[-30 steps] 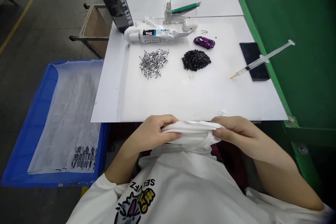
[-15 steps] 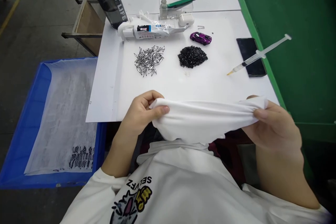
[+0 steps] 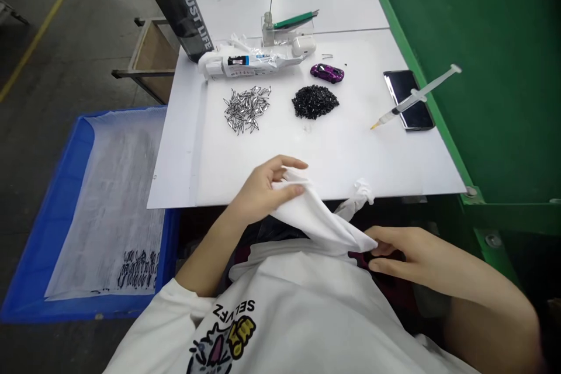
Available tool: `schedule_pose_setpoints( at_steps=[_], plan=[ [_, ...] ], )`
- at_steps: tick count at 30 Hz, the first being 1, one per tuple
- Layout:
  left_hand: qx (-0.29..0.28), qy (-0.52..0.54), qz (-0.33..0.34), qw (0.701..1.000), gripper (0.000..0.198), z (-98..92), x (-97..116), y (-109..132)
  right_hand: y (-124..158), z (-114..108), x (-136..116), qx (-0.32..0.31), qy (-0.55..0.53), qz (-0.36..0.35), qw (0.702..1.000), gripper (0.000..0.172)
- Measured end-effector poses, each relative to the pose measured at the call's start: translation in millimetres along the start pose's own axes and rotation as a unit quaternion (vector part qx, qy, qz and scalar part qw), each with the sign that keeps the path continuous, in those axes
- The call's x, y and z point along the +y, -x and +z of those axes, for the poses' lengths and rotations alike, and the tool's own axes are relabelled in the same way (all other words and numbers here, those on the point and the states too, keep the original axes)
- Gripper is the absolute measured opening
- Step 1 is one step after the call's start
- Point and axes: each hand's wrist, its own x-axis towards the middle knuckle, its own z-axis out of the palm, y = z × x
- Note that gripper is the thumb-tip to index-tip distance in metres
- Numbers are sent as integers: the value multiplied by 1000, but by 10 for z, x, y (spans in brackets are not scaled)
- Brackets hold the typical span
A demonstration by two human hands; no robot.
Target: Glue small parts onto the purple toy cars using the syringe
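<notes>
A thin white cloth [image 3: 313,210] hangs in folds at the front edge of the table, above my lap. My left hand [image 3: 267,187] pinches its upper left part between thumb and fingers. The cloth slants down to the right, where my right hand [image 3: 398,251] has its fingertips at the lower corner, thumb spread away from the fingers. A crumpled white end [image 3: 362,193] sticks up over the table edge. Beyond the hands lie a pile of clear, black-edged slivers [image 3: 248,108] and a heap of small black pieces [image 3: 315,101].
A purple toy car [image 3: 327,73], a white tube [image 3: 258,63] and a small glass bottle [image 3: 268,29] stand at the back. On the right, a syringe [image 3: 416,96] rests across a phone [image 3: 405,90]. A dark bottle [image 3: 179,9] stands back left; a blue crate [image 3: 48,234] is at lower left.
My right hand has moved down and left, its thumb parting from the cloth. The cloth has gone from stretched level to slanting. My left hand has shifted slightly right.
</notes>
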Motion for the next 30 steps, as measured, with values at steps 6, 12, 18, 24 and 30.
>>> schedule_pose_setpoints(
  at_steps=[6,12,18,24,30],
  plan=[
    [-128,-231,89,960,30,61,92,-104,-183,-484,-714,278,72,-196,938,29],
    [-210,-292,172,917,51,13,77,-223,-1289,-909,-2094,303,267,-263,876,21],
    [-197,-367,200,887,46,-14,-32,-191,-2656,-1121,-2862,274,382,-218,855,24],
    [-205,-393,233,866,50,-3,-151,-218,-3508,-1054,-2984,267,412,-140,860,32],
    [-227,-365,228,874,42,-18,-168,-245,-3741,-1015,-2940,273,392,-97,873,33]
  ],
)
